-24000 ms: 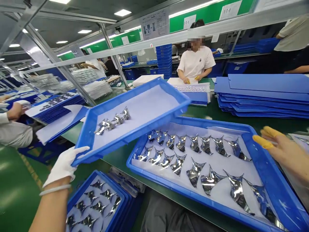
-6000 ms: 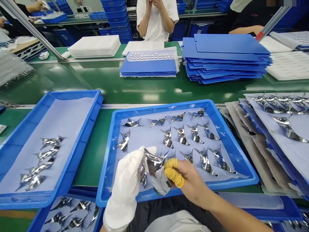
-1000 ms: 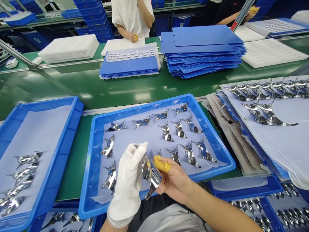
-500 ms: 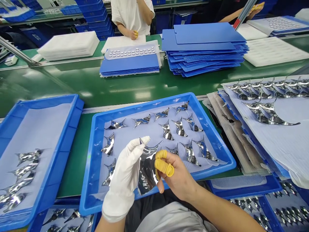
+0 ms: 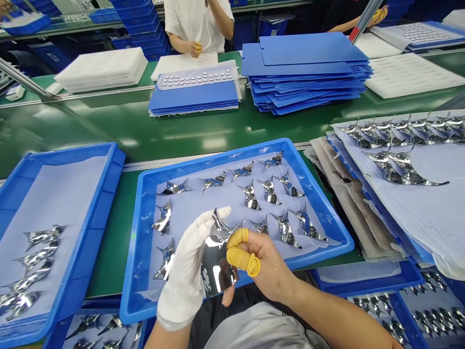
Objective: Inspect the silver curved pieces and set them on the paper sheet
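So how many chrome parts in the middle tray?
12 visible: four chrome parts along the far side; middle and near rows each have one left, three right. Your left hand and right hand may hide more.

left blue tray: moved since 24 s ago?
Yes, downward: the left tray now rests on the green bench; back then the left hand held it tilted above that bench.

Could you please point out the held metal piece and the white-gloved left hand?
Held metal piece (image 5: pixel 214 258): head view, middle of its mirror-like face.
White-gloved left hand (image 5: pixel 187 266): head view, middle of the glove.
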### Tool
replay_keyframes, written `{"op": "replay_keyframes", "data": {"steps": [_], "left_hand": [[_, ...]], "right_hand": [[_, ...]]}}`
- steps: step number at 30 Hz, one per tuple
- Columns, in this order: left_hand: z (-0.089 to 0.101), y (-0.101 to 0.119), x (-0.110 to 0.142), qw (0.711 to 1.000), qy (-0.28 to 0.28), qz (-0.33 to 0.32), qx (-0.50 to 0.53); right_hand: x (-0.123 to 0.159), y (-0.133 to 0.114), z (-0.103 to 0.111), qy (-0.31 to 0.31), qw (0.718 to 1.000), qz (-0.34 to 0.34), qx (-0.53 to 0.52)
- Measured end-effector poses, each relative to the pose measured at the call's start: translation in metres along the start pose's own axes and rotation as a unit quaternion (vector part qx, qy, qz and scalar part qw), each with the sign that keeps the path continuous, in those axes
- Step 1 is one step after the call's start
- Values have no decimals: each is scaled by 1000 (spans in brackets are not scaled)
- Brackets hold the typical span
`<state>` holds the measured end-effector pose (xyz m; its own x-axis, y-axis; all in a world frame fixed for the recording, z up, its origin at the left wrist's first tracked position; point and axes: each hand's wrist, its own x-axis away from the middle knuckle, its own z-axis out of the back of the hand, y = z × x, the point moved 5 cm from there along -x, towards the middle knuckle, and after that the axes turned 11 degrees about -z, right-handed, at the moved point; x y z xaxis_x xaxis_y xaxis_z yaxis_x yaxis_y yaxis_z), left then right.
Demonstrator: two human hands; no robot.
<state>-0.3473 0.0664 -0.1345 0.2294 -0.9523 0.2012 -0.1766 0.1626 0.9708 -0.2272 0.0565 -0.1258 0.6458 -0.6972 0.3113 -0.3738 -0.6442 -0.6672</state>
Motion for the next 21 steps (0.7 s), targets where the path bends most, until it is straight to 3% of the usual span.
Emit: {"op": "replay_keyframes", "data": {"steps": [5, 8, 12, 17, 21], "left_hand": [[-5, -11, 1, 996, -17, 57, 61], [-5, -19, 5, 998, -10, 49, 37], [-8, -25, 11, 995, -47, 18, 88], [-5, -21, 8, 987, -10, 81, 141], [2, 1, 3, 991, -16, -2, 136]], "right_hand": [[1, 1, -2, 30, 999, -11, -19], [-1, 3, -2, 45, 998, -7, -35], [-2, 2, -2, 39, 998, 7, -42], [0, 4, 4, 10, 1000, -1, -25], [-1, 9, 16, 13, 1000, -5, 17]]}}
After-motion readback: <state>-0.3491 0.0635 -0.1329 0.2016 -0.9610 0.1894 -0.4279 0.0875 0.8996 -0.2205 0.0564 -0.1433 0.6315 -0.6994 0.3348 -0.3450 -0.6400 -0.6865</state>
